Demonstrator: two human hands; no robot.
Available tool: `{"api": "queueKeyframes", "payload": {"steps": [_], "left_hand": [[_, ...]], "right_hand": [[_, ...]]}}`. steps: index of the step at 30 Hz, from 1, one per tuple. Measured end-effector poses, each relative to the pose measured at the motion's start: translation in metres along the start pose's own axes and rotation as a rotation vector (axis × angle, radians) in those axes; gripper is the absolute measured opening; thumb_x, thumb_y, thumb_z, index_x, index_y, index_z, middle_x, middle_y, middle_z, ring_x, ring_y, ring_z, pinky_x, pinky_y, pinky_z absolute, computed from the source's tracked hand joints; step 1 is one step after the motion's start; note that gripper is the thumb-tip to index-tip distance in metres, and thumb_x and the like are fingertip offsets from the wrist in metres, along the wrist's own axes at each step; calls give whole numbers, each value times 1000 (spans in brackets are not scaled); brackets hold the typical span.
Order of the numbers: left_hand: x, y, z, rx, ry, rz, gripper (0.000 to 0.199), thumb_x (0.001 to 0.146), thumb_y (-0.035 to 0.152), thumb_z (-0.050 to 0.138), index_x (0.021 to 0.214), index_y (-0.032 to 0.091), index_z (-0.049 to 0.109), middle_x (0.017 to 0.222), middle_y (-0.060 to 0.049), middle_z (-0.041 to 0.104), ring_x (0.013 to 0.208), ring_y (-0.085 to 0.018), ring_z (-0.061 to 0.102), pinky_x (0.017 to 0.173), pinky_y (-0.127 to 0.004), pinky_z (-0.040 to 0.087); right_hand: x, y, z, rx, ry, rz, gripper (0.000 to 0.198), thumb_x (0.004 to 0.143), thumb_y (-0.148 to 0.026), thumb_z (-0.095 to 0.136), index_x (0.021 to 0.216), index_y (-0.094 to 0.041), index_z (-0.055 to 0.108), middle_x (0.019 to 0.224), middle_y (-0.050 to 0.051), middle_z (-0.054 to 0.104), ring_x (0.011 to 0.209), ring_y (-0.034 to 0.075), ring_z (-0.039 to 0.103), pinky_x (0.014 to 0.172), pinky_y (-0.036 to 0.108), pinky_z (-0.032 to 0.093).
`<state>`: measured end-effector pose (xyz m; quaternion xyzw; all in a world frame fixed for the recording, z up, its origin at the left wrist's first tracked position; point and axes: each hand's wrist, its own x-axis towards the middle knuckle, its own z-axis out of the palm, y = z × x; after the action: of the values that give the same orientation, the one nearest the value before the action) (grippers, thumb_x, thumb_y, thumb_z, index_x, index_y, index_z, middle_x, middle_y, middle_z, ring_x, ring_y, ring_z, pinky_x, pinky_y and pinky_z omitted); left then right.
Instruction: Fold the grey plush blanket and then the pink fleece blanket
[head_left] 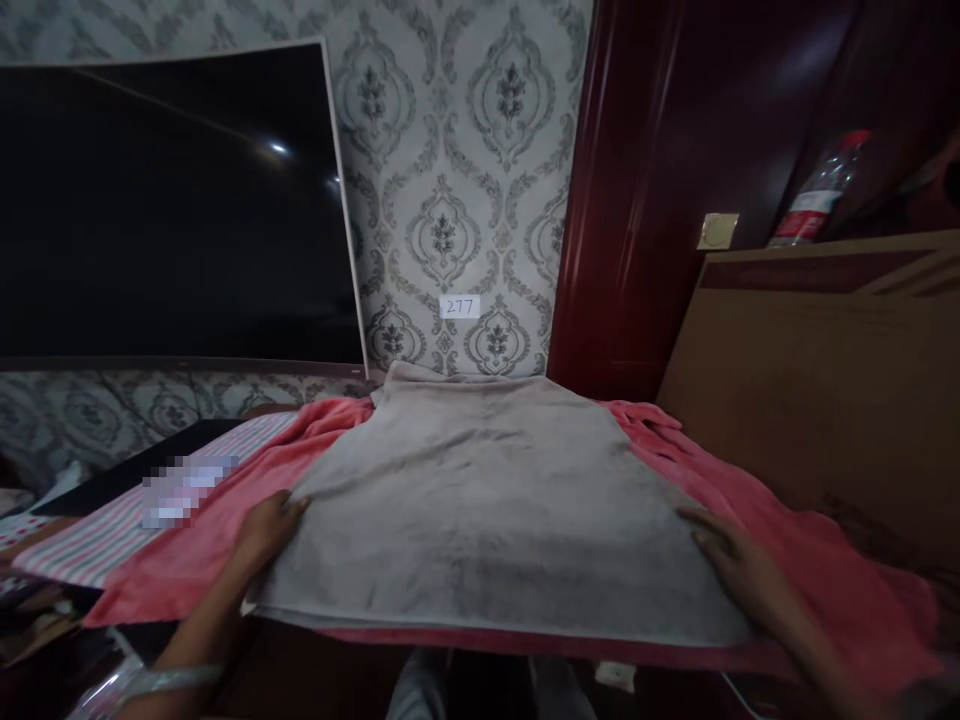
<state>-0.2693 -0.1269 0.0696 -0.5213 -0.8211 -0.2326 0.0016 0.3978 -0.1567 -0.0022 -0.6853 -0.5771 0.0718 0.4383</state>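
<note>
A grey towel lies spread over a pink plush blanket, with a few soft creases across its middle. At the towel's left edge, my left hand is closed on the fabric, its thumb on top and the other fingers mostly hidden. On the opposite edge, my right hand has its fingertips on the towel and appears to pinch the side; part of its grip is hidden. The towel's near edge hangs close to my body, showing more than one layer at the left corner.
A striped cloth sticks out left of the blanket. Behind stands a large television against patterned wallpaper bearing a "277" label. At right, a cardboard box has a plastic bottle on top.
</note>
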Motion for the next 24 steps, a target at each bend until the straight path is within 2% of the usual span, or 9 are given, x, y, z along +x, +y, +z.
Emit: {"api": "queueKeyframes", "payload": {"steps": [2,4,8,11,15,20,22,24], "left_hand": [[0,-3,-8,-41,-21,27,37,76,46,52,92,18,71,100,-15,76,106,-34,68,85,-38,52],[-4,-5,-9,-25,-79,35,37,78,45,51,92,18,71,100,-15,76,105,-33,68,86,-37,52],[-20,-6,6,51,-220,16,36,85,38,44,88,14,70,101,-20,75,96,-30,71,82,-35,51],[-27,-5,15,86,-228,1,40,88,36,41,97,10,70,107,-23,74,101,-31,69,83,-35,51],[-28,-2,12,130,-235,-12,42,89,33,42,107,8,69,115,-25,71,106,-33,68,84,-38,51],[-28,6,5,140,-229,-32,45,91,35,42,109,4,69,126,-29,64,110,-35,66,83,-38,50],[-25,9,3,106,-244,-37,46,92,40,43,104,6,71,118,-25,69,107,-33,68,82,-35,50],[-18,12,2,69,-256,-56,43,91,42,45,97,9,72,106,-21,74,100,-30,69,79,-33,50]], "right_hand": [[0,1,-10,47,25,2,48,70,-53,50,101,-27,74,115,11,74,113,34,67,98,45,52],[-4,8,-10,66,22,46,43,67,-52,51,93,-28,75,108,11,76,107,35,69,94,46,54],[-19,26,8,43,-25,115,36,63,-48,51,84,-29,74,95,9,77,95,34,72,85,45,57],[-26,32,17,24,-39,126,39,65,-49,50,87,-28,75,97,8,78,94,32,72,82,43,58],[-26,32,17,1,-46,135,41,66,-50,50,88,-27,76,97,8,78,91,31,73,79,41,58],[-23,45,14,-99,-106,84,48,73,-47,45,101,-23,76,103,11,77,96,32,73,82,42,57],[-20,47,10,-214,-139,24,45,76,-43,44,100,-23,76,102,12,77,94,32,72,83,44,57],[-14,40,9,-390,-103,-95,42,79,-37,44,100,-21,77,105,16,75,95,35,71,86,49,55]]}}
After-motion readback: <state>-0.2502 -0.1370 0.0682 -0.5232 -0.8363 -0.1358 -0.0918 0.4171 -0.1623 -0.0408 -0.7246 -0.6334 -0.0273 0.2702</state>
